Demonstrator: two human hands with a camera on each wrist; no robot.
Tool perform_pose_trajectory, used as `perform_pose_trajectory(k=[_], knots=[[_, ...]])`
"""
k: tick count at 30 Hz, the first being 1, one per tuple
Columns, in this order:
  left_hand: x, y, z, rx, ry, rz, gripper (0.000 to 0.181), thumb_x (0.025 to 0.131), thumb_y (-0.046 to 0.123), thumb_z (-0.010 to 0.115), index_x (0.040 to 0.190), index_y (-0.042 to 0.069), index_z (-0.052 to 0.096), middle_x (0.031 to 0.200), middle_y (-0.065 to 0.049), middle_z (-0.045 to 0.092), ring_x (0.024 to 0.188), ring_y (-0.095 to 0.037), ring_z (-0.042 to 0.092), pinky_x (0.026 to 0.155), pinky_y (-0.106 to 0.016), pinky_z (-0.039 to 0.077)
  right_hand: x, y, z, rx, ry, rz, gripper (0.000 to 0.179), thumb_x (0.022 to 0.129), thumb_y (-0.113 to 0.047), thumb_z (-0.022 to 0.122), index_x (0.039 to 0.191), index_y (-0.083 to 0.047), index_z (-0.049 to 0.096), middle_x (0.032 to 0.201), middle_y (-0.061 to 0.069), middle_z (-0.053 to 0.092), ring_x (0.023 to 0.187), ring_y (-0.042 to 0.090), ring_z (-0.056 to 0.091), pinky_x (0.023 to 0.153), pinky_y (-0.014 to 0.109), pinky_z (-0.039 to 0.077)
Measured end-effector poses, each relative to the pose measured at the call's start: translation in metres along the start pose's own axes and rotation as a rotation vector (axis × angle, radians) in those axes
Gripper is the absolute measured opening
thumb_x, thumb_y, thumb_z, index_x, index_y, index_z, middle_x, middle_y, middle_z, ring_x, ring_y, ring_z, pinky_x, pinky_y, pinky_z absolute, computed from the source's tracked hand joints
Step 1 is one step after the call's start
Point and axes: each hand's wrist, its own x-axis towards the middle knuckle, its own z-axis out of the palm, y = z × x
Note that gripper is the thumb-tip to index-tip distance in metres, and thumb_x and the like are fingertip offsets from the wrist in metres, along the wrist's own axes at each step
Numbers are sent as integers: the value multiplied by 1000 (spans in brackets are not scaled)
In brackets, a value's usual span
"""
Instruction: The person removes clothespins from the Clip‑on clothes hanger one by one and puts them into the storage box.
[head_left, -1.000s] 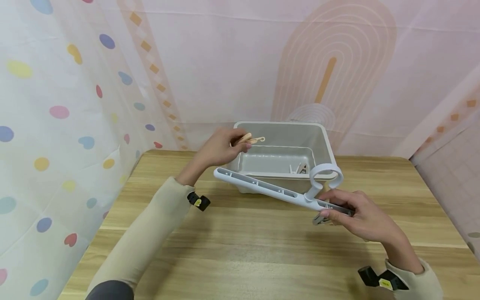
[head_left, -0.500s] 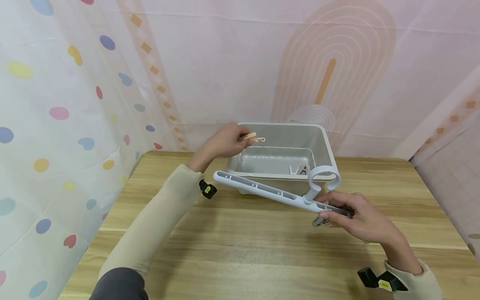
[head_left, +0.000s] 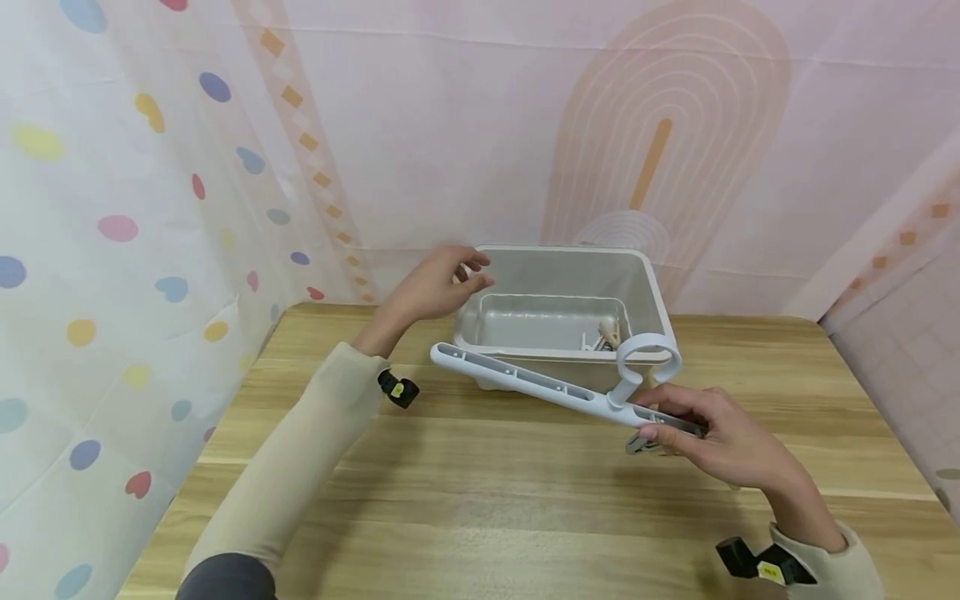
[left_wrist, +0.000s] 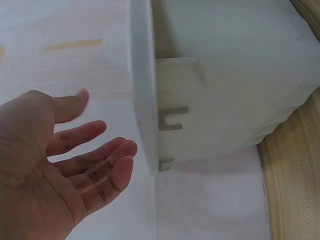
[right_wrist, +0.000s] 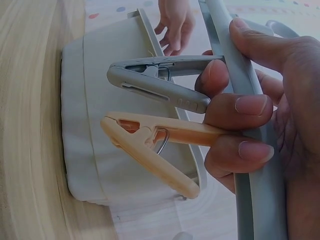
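Observation:
My left hand (head_left: 433,287) hovers at the left rim of the light grey plastic box (head_left: 562,268), fingers loosely spread and holding nothing. In the left wrist view the palm and fingers are bare, beside the box's outer wall. My right hand (head_left: 723,435) grips one end of a pale blue-grey plastic hanger (head_left: 525,385), whose hook curls upward. Beneath its bar, among my right fingers, are a grey clothespin (right_wrist: 155,85) and a peach clothespin (right_wrist: 155,152); their attachment is hidden by the fingers. Inside the box, at the right end, lie a few more clothespins (head_left: 608,333).
The box stands on a wooden table (head_left: 480,500) close to a patterned curtain (head_left: 450,125) at the back. The hanger slants in front of the box, its hook overlapping the box's front right corner in view.
My left hand has let go of the peach clothespins and drawn back slightly left. A peach piece now lies inside the box at the right. The right hand and hanger have barely moved.

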Motion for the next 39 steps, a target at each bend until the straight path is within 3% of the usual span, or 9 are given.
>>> perform_pose_trajectory(k=[7, 13, 20, 30, 39], knots=[[-16, 4, -5, -73, 57, 46, 45, 103, 36, 63, 136, 6, 63, 134, -16, 65, 113, -30, 66, 96, -46, 53, -2, 1, -1, -28, 1, 80, 31, 95, -2, 70, 117, -24, 67, 83, -1, 77, 60, 2, 60, 51, 23, 49], [-32, 11, -7, -120, 75, 103, 43, 104, 34, 62, 137, 6, 62, 134, -12, 67, 116, -26, 64, 93, -44, 55, -3, 1, -2, -40, -6, 89, 28, 97, -5, 69, 117, -24, 68, 83, -3, 76, 60, 5, 60, 51, 23, 49], [-50, 24, -7, -160, 91, 104, 41, 104, 35, 61, 137, 10, 62, 132, -4, 67, 118, -20, 63, 92, -40, 55, -3, 2, -2, -64, -1, 83, 26, 97, -6, 69, 117, -22, 68, 84, -4, 76, 63, 3, 62, 53, 25, 51], [-79, 36, -4, -152, 88, 192, 44, 100, 30, 69, 139, 12, 60, 137, -2, 65, 122, -20, 59, 96, -41, 53, 3, 6, 2, -48, -37, 93, 23, 99, -10, 68, 117, -23, 68, 86, -3, 77, 66, 4, 66, 56, 27, 54], [-107, 56, 14, -36, 138, 281, 53, 96, 36, 74, 142, 15, 58, 138, -1, 62, 123, -18, 60, 101, -41, 53, 5, 4, 4, -65, -55, 116, 22, 98, -14, 69, 117, -23, 69, 83, -5, 74, 65, 3, 62, 56, 24, 51]])
